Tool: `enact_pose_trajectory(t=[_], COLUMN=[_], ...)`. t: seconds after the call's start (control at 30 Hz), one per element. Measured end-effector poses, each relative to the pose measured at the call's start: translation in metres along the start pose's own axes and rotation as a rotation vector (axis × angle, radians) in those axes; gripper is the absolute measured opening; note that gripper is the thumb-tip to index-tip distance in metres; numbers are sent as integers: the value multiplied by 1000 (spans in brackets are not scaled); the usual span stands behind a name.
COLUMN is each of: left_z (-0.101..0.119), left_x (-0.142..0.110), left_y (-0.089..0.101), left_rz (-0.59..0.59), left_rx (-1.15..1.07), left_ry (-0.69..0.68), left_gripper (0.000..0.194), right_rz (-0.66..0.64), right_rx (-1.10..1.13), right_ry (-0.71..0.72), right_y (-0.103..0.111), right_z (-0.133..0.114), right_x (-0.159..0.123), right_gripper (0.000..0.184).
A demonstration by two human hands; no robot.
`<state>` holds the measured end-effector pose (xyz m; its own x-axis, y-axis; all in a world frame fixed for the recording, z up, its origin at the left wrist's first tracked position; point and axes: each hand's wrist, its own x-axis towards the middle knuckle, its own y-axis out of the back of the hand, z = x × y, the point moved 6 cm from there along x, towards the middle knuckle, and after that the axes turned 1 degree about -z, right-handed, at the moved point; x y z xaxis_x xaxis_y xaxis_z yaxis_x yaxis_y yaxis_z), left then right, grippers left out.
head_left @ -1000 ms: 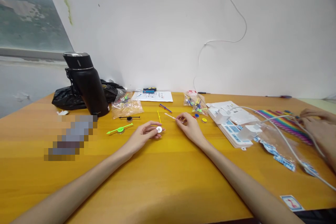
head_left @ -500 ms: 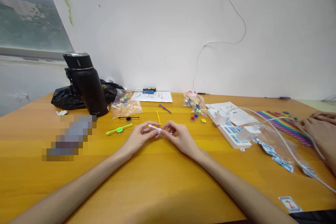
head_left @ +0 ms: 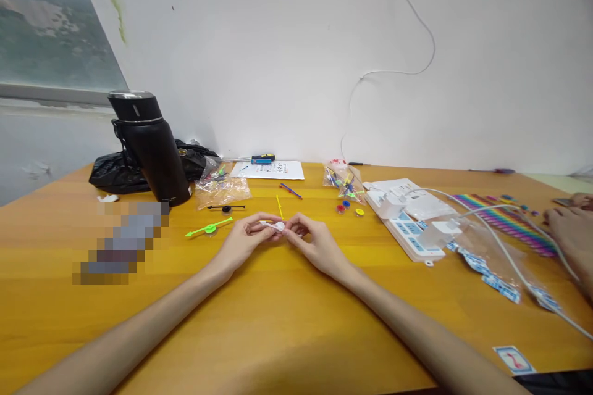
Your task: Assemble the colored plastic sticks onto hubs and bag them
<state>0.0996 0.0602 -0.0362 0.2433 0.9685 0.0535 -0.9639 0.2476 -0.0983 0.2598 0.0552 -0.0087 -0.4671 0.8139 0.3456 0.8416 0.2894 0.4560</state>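
Near the middle of the frame, the person's left hand [head_left: 243, 237] and right hand [head_left: 322, 244] meet just above the yellow-brown wooden table [head_left: 259, 327], both with thumb and fingers pinched together. Between them is a slim white plastic arrow [head_left: 269, 224] with a small white round disc [head_left: 280, 227] at its right-hand end. The arrow's long axis runs mostly sideways across the frame, tilting slightly down to the right. Its pointed tip lies over the left fingers, while its round end is at the right fingertips, so the tip is nearer the left hand and the round end nearer the right. Both hands appear clamped on this small white pair. Disc and arrow overlap in the view; whether they are joined cannot be told, nor how much of the grip each hand carries.

Just beyond the fingertips, higher in the frame, lies a thin yellow plastic pointer [head_left: 280, 205], pointing away from the person, and farther up a dark blue plastic pointer [head_left: 291, 191] lies aslant. Left of the hands are a bright green plastic arrow [head_left: 211, 228] and, above it, a black plastic arrow [head_left: 227, 208], each with a round hub. Right of centre sit three small round pieces near one another: a red disc [head_left: 340, 209], a blue disc [head_left: 346, 204] and a yellow disc [head_left: 359, 212]. At the right edge, a co-worker's hand [head_left: 572, 231] rests well apart.
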Motion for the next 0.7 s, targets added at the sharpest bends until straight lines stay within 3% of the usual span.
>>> enact_pose_trajectory(t=[0.23, 0.7], left_z=[4, 3], left_x=[-3, -2], left_y=[-2, -2], left_rz=[-61, -62], left_rx=[75, 114], left_ry=[-59, -54], left_gripper=[36, 29], right_rz=[21, -5], right_rx=[-59, -98], right_ry=[-31, -52], right_y=[0, -3], right_z=[3, 6], right_x=[-1, -5], right_gripper=[26, 34])
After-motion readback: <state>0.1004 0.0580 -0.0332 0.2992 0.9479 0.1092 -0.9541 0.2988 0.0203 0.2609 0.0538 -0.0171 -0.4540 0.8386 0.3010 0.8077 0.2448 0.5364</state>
